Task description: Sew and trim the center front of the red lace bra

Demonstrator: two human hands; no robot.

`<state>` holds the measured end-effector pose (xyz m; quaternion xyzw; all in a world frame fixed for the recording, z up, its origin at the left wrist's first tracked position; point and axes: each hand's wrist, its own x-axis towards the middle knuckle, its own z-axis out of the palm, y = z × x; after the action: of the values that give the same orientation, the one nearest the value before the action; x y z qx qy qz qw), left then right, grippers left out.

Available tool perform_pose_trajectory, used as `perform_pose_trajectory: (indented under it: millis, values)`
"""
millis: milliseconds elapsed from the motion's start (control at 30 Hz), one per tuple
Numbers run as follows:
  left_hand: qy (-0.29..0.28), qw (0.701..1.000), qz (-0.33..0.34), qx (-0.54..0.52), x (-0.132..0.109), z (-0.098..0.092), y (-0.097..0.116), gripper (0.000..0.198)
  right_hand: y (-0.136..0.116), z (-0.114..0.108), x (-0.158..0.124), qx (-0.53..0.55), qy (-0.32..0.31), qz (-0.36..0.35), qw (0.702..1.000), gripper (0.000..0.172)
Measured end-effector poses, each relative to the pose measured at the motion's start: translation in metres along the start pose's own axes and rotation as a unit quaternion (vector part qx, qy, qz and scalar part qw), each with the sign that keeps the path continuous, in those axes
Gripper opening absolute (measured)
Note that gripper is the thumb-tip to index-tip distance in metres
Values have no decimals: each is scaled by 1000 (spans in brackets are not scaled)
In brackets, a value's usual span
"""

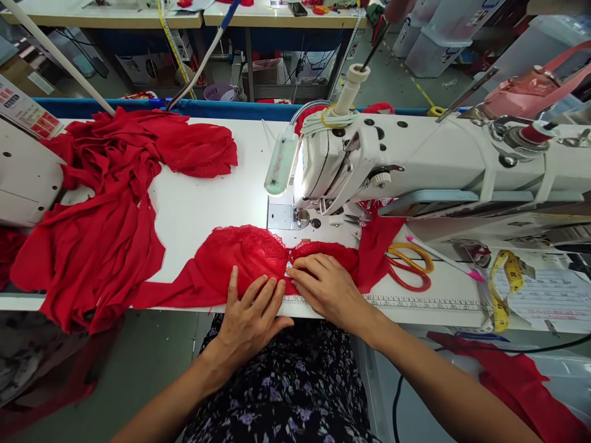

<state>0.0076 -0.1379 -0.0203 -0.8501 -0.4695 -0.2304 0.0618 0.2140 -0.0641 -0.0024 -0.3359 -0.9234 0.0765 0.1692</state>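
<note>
A red lace-trimmed bra lies spread along the front edge of the white sewing table, with its scalloped lace edge toward the machine. My left hand rests flat on its lower edge, fingers extended and apart. At the middle, between the two cups, my right hand has its fingers drawn together on the fabric beside a small white patch; its thumb is mostly hidden. Just beyond the lace are the presser foot and needle plate of a white sewing machine.
Orange-handled scissors lie right of the bra, near a white-and-pink pen, a yellow tape measure and a written sheet. A heap of red fabric covers the left side. A printed ruler runs along the front edge.
</note>
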Motion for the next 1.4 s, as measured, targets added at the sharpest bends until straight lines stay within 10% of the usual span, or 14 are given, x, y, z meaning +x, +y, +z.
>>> perform_pose_trajectory:
  millis: [800, 1000, 1167, 1267, 1400]
  values:
    - [-57, 998, -22, -14, 8, -14, 2, 41, 16, -18, 15, -35, 55, 70, 995, 29]
    - [0, 994, -62, -89, 34, -22, -25, 39, 24, -6, 22, 14, 67, 46, 997, 11]
    - [-71, 988, -48, -125, 68, -21, -51, 59, 6, -24, 18, -37, 141, 7, 989, 16]
    - [0, 998, -30, -58, 75, -16, -52, 10, -9, -34, 8, -87, 195, -59, 975, 21]
    - [179, 979, 67, 66, 63, -12, -49, 15, -26, -26, -11, -102, 162, -151, 970, 22]
